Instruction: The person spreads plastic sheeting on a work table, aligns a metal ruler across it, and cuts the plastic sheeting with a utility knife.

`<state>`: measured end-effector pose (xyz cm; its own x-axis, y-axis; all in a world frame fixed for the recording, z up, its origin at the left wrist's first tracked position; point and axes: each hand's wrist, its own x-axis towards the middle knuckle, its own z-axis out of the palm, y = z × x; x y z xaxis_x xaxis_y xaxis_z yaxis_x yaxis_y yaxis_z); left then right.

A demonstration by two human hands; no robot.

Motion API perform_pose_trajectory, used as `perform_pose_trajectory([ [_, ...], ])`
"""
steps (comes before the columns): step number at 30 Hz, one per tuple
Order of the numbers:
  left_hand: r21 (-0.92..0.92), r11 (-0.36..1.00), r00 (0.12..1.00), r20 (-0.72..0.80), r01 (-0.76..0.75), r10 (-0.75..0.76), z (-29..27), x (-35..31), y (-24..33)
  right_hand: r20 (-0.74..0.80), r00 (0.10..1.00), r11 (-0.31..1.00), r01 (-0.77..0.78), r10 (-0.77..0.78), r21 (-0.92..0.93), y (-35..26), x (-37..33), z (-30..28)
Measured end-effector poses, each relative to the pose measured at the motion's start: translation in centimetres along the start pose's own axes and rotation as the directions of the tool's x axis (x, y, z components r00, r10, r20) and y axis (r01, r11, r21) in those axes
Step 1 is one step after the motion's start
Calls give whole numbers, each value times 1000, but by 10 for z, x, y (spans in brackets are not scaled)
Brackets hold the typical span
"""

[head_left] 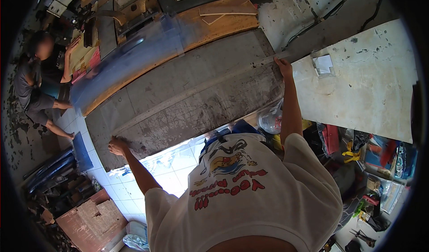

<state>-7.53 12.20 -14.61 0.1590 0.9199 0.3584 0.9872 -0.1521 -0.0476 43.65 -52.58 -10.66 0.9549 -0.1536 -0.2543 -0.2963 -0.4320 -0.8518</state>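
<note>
A long worn grey-brown work table (pixel 196 122) stretches slantwise in front of me, its top scratched and stained. Across it runs a long, narrow translucent strip (pixel 190 93), drawn straight and looking like clear plastic; its exact kind is hard to make out. My left hand (pixel 117 146) is closed at the strip's near-left end, low over the tabletop. At the far-right end, my right hand (pixel 283 68) pinches the strip by the table's edge. Both arms are spread wide.
Behind the table stands a wooden bench (pixel 214 22) partly covered in bluish plastic. Another person (pixel 38 82) sits at the far left. A pale board (pixel 357 78) lies at the right, above cluttered bags and tools. A brown broken panel (pixel 94 223) lies at lower left.
</note>
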Motion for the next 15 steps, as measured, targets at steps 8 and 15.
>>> perform_pose_trajectory([
  [8,-100,995,999,-47,4,-9,-3,-1,-3,-4,999,998,-45,44,-35,-10,-8,0],
  [15,-282,957,978,-209,-61,1,-9,-4,-9,0,1000,1000,-15,15,-5,-9,-10,1],
])
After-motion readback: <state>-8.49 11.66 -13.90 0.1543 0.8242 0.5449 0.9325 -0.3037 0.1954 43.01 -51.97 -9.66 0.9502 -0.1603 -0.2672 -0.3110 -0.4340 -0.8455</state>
